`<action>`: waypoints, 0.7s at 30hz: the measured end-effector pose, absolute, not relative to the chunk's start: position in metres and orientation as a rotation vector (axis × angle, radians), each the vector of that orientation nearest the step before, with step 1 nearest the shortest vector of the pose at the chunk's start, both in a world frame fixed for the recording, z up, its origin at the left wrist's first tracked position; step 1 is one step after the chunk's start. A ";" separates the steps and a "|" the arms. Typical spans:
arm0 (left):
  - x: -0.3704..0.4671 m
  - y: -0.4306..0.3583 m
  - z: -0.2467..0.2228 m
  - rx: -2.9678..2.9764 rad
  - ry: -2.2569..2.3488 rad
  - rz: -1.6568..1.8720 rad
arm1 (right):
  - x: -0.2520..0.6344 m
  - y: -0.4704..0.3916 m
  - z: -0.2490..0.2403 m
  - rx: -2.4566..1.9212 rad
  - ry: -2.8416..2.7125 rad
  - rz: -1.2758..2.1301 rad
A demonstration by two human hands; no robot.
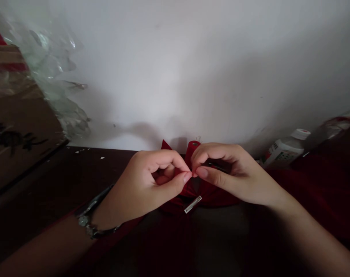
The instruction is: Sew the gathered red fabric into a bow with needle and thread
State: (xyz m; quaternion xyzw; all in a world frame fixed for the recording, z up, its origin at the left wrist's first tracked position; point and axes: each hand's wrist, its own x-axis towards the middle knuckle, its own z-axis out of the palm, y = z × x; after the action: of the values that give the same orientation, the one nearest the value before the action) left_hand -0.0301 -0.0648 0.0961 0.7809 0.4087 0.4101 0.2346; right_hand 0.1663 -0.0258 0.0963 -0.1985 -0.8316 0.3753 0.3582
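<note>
Hovering above gathered red cloth [215, 195], left hand [147, 184] and right hand [241, 175] pinch.

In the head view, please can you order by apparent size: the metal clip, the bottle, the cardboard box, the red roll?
1. Cardboard box
2. Bottle
3. Red roll, visible part only; partly hidden
4. Metal clip

Deep red cloth [212, 195], bright red spool [189, 152], silver clip [193, 204], black and silver wristband [90, 218], dark brown table [33, 188], greyish white wall [163, 77], brown box [19, 119] with black writing, white bottle cap [301, 134], white label [278, 151] marked red and green
</note>
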 end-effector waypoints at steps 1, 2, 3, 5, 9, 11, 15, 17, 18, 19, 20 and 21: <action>-0.030 -0.065 0.096 2.145 1.120 1.126 | 0.166 -0.025 0.096 -0.508 -2.144 0.966; -0.030 -0.065 0.096 2.145 1.119 1.128 | 0.166 -0.025 0.095 -0.503 -2.145 0.963; -0.030 -0.065 0.095 2.146 1.119 1.125 | 0.166 -0.025 0.095 -0.495 -2.147 0.958; -0.031 -0.064 0.095 2.159 1.116 1.121 | 0.166 -0.025 0.094 -0.478 -2.158 0.946; -0.032 -0.062 0.093 2.197 1.077 1.105 | 0.167 -0.025 0.095 -0.476 -2.161 0.939; -0.033 -0.059 0.091 2.200 1.053 1.097 | 0.168 -0.025 0.096 -0.495 -2.145 0.937; -0.033 -0.051 0.084 2.251 1.059 1.119 | 0.171 -0.019 0.096 -0.556 -2.056 0.985; -0.033 -0.046 0.079 2.326 1.082 1.149 | 0.175 -0.014 0.095 -0.564 -1.960 1.049; -0.033 -0.043 0.077 2.374 1.102 1.162 | 0.177 -0.012 0.095 -0.551 -1.905 1.089; -0.033 -0.039 0.074 2.422 1.124 1.169 | 0.179 -0.010 0.095 -0.533 -1.847 1.134; -0.033 -0.036 0.071 2.469 1.152 1.170 | 0.182 -0.008 0.096 -0.513 -1.787 1.179; -0.034 -0.032 0.068 2.509 1.181 1.170 | 0.184 -0.006 0.097 -0.493 -1.723 1.218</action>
State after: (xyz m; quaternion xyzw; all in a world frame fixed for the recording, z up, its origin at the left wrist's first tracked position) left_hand -0.0340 -0.0318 0.0681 0.8319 0.3915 0.3879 0.0657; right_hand 0.1842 -0.0061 0.0967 -0.2011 -0.7026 0.4967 0.4681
